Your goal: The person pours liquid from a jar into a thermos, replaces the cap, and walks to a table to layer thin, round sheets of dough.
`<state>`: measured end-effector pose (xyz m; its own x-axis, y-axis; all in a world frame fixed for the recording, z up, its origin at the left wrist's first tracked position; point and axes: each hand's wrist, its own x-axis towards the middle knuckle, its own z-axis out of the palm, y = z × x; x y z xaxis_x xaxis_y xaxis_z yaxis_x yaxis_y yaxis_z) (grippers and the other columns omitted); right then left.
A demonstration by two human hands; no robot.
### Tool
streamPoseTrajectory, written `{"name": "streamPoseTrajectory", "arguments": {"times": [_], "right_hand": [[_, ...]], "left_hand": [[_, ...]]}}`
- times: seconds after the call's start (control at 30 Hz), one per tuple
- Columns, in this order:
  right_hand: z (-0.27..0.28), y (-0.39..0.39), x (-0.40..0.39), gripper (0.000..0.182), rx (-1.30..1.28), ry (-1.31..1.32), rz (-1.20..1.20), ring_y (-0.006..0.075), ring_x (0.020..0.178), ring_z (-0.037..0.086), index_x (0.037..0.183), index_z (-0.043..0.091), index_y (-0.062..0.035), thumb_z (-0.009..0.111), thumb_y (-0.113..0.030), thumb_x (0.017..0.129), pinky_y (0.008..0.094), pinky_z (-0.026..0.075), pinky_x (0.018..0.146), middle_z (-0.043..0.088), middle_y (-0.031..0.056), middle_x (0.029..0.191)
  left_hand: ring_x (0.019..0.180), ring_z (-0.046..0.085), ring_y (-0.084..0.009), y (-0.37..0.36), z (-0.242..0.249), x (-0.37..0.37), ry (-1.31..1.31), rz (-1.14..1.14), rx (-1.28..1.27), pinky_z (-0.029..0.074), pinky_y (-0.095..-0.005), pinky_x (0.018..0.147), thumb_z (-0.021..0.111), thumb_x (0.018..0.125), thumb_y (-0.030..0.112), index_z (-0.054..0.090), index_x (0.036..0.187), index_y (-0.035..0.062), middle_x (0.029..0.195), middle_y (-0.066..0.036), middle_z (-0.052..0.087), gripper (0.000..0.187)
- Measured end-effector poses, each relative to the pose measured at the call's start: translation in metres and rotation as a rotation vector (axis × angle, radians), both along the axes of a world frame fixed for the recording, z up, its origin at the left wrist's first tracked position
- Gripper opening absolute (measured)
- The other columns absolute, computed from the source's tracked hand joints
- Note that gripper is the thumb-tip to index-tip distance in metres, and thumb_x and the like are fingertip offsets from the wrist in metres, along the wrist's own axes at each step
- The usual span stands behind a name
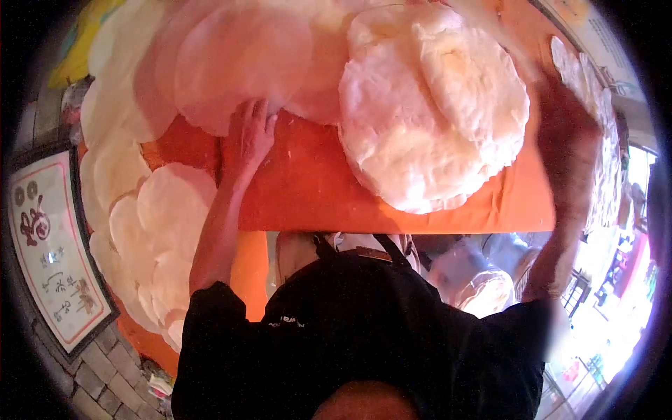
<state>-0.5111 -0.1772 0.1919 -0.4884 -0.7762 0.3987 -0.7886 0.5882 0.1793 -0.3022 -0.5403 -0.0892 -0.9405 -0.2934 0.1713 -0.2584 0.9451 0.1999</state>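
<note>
Thin, pale round sheets (241, 63) overlap across the upper left of the orange cloth (301, 189). At the near edge of one sheet lies my left hand (255, 129), its fingertips touching it; whether the fingers grip the edge is too blurred to tell. A thick stack of pale, wrinkled rounds (434, 119) sits right of centre, with a folded piece on top. To the right of that stack my right hand (570, 115) is dark and smeared, near more pale sheets (595, 126) at the table's right side.
More round sheets (175, 203) run down the left side of the table. A framed sign (59, 245) with writing stands at the far left over a brick floor (105, 371). Clear plastic bags (483, 280) are below the table's front edge.
</note>
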Motion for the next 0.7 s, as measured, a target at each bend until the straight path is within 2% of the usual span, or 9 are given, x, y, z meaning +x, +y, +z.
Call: {"name": "streamPoseTrajectory", "arguments": {"times": [0.1,0.17,0.2,0.23,0.33,0.43,0.53,0.63,0.7], "right_hand": [[-0.101,0.020,0.003,0.030,0.305,-0.154,-0.055,0.0280,0.075,0.063,0.113,0.061,-0.0097,0.050,-0.006,0.086,0.0393,0.053,0.066,0.063,0.0119,0.081],[-0.151,0.036,0.033,0.025,0.600,-0.398,-0.192,0.0311,0.081,0.065,0.112,0.062,-0.0092,0.059,-0.020,0.090,0.0450,0.053,0.072,0.065,0.0147,0.087],[-0.152,0.033,0.041,0.038,0.517,-0.748,-0.160,0.0306,0.087,0.065,0.116,0.063,-0.0072,0.069,-0.025,0.084,0.0430,0.053,0.072,0.067,0.0154,0.095],[-0.159,0.028,0.059,0.043,0.213,-0.810,-0.072,0.0315,0.092,0.066,0.116,0.065,-0.0063,0.074,-0.028,0.080,0.0410,0.053,0.073,0.068,0.0174,0.098],[-0.147,-0.021,0.087,0.046,-0.092,-1.448,-0.282,0.0227,0.091,0.066,0.120,0.063,-0.0037,0.069,-0.036,0.088,0.0340,0.051,0.081,0.068,0.0147,0.094],[-0.155,-0.069,0.099,0.046,-0.746,-2.101,-0.318,0.0180,0.091,0.065,0.115,0.064,0.0013,0.062,-0.039,0.093,0.0313,0.051,0.079,0.068,0.0103,0.091],[-0.158,-0.116,0.106,0.045,-1.024,-2.339,-0.345,0.0156,0.090,0.063,0.109,0.065,0.0034,0.059,-0.038,0.093,0.0285,0.050,0.078,0.067,0.0076,0.089],[-0.141,-0.131,0.104,0.038,-0.600,-1.908,-0.371,0.0136,0.092,0.061,0.109,0.064,0.0020,0.061,-0.030,0.090,0.0296,0.049,0.080,0.067,0.0073,0.091],[-0.166,-0.129,0.095,0.031,-0.610,-1.859,-0.167,0.0139,0.088,0.063,0.109,0.064,0.0022,0.062,-0.019,0.086,0.0297,0.051,0.078,0.068,0.0085,0.094]], "left_hand": [[0.103,0.056,-0.0358,-0.019,-0.016,0.000,0.117,-0.145,-0.118,0.047,-0.0476,0.084,0.061,0.090,0.021,0.059,0.108,0.0045,0.107,-0.014,0.059,0.025],[0.095,0.057,-0.0352,-0.029,-0.018,-0.004,0.174,-0.169,-0.168,0.049,-0.0475,0.075,0.060,0.089,0.017,0.060,0.098,0.0046,0.096,-0.013,0.059,0.015],[0.091,0.058,-0.0354,-0.034,-0.015,-0.006,0.171,-0.125,-0.177,0.049,-0.0479,0.072,0.059,0.089,0.015,0.059,0.094,0.0047,0.094,-0.013,0.059,0.012],[0.088,0.058,-0.0357,-0.036,-0.007,-0.002,0.153,-0.077,-0.184,0.049,-0.0483,0.069,0.058,0.089,0.014,0.058,0.090,0.0048,0.091,-0.014,0.059,0.009],[0.080,0.058,-0.0373,-0.040,0.057,-0.006,0.326,-0.070,0.016,0.047,-0.0476,0.063,0.056,0.089,0.011,0.055,0.086,0.0058,0.086,-0.014,0.058,0.006],[0.073,0.058,-0.0328,0.004,0.110,0.016,0.397,-0.248,-0.074,0.048,-0.0419,0.059,0.057,0.084,0.007,0.057,0.085,0.0085,0.082,-0.010,0.057,0.002],[0.077,0.061,-0.0305,0.071,0.110,0.050,0.232,-0.460,0.136,0.051,-0.0394,0.061,0.059,0.084,0.008,0.059,0.088,0.0073,0.087,-0.012,0.060,0.004],[0.071,0.060,-0.0273,0.121,0.088,0.068,0.132,-0.421,0.249,0.050,-0.0367,0.054,0.062,0.080,0.008,0.057,0.082,0.0080,0.080,-0.009,0.056,0.006],[0.072,0.060,-0.0277,0.132,0.080,0.070,0.189,-0.401,0.341,0.050,-0.0370,0.056,0.064,0.079,0.008,0.058,0.083,0.0074,0.081,-0.010,0.058,0.007]]}}
